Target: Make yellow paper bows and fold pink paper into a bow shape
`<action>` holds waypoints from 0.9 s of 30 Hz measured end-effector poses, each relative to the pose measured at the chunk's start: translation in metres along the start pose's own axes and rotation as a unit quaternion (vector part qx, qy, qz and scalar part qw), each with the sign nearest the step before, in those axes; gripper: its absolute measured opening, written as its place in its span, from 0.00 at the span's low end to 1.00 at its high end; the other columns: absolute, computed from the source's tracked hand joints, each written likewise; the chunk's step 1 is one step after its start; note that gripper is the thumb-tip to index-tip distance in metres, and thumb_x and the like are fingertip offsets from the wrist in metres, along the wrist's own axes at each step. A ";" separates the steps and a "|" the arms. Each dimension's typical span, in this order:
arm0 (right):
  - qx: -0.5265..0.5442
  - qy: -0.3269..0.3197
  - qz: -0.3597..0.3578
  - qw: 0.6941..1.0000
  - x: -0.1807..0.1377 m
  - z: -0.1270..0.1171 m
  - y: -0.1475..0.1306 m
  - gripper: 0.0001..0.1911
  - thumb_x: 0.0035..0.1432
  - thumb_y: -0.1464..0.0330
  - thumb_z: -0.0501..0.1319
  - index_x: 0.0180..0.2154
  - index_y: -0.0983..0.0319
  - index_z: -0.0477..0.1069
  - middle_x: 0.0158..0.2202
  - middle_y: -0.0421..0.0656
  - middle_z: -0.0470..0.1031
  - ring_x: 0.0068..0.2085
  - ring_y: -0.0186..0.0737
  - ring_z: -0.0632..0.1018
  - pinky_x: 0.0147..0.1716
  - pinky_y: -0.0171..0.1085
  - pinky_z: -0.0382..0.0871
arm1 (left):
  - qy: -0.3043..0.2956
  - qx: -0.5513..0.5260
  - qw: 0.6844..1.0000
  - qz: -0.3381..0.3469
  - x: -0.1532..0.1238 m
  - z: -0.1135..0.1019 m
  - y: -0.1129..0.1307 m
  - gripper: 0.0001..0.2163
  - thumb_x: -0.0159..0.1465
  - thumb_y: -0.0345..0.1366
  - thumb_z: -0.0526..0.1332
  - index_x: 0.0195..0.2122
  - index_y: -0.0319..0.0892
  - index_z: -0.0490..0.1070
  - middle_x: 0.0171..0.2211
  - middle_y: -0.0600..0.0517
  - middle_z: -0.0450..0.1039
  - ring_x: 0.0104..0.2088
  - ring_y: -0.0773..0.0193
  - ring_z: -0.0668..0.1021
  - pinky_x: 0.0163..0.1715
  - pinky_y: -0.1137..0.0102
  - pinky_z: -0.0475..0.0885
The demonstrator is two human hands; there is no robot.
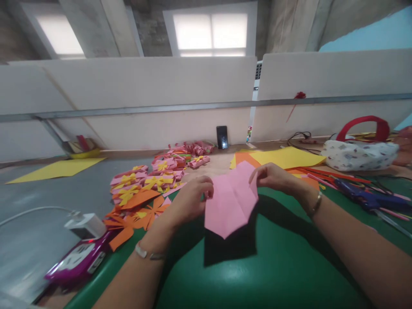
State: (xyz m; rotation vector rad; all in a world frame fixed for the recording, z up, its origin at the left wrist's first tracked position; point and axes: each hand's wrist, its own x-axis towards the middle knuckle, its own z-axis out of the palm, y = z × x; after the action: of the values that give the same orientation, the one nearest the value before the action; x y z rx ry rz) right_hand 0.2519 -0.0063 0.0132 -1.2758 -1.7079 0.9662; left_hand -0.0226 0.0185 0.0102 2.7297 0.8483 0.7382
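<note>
A creased sheet of pink paper (230,201) is held up over the green table surface, casting a shadow below it. My left hand (193,197) grips its left edge with curled fingers. On the opposite edge, my right hand (273,177) pinches the paper between thumb and fingers. Fold lines run across the sheet and its lower edge comes to a point. Left of my left hand lie orange paper flower cutouts (152,212) and a pile of pink paper pieces with yellow bows (157,182).
Yellow sheets (286,158) lie behind my right hand. At right are a blue glue gun (370,195) and a white patterned bag (358,154) with a red handle. A purple power strip (80,259) with a white plug sits lower left. A phone (222,137) leans against the partition.
</note>
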 end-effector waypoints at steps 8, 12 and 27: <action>0.200 0.141 0.047 0.969 0.003 0.001 0.005 0.14 0.39 0.66 0.72 0.28 0.67 0.74 0.29 0.49 0.78 0.33 0.43 0.80 0.39 0.41 0.75 | 0.119 -0.383 0.881 -0.251 0.003 -0.005 0.006 0.09 0.51 0.36 0.64 0.33 0.42 0.71 0.28 0.53 0.74 0.25 0.62 0.78 0.26 0.70 0.70; 0.250 0.183 0.058 0.949 0.006 0.012 0.007 0.13 0.36 0.68 0.72 0.25 0.66 0.72 0.25 0.47 0.77 0.30 0.41 0.80 0.38 0.40 0.76 | 0.153 -0.529 0.778 -0.303 0.005 0.000 0.007 0.11 0.45 0.33 0.68 0.30 0.39 0.71 0.30 0.52 0.75 0.31 0.64 0.77 0.35 0.68 0.73; 0.180 0.251 0.029 0.951 0.005 0.031 0.001 0.10 0.35 0.68 0.71 0.22 0.66 0.73 0.19 0.41 0.75 0.23 0.34 0.75 0.27 0.33 0.72 | 0.217 -0.544 0.739 -0.332 0.006 0.005 0.003 0.19 0.39 0.32 0.73 0.33 0.38 0.75 0.32 0.50 0.78 0.33 0.64 0.78 0.37 0.71 0.71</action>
State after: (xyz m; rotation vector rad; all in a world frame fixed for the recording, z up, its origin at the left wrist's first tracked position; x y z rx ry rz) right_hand 0.2231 -0.0048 0.0006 -1.2006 -1.0529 0.8457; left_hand -0.0141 0.0193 0.0099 1.1175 0.9353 1.1822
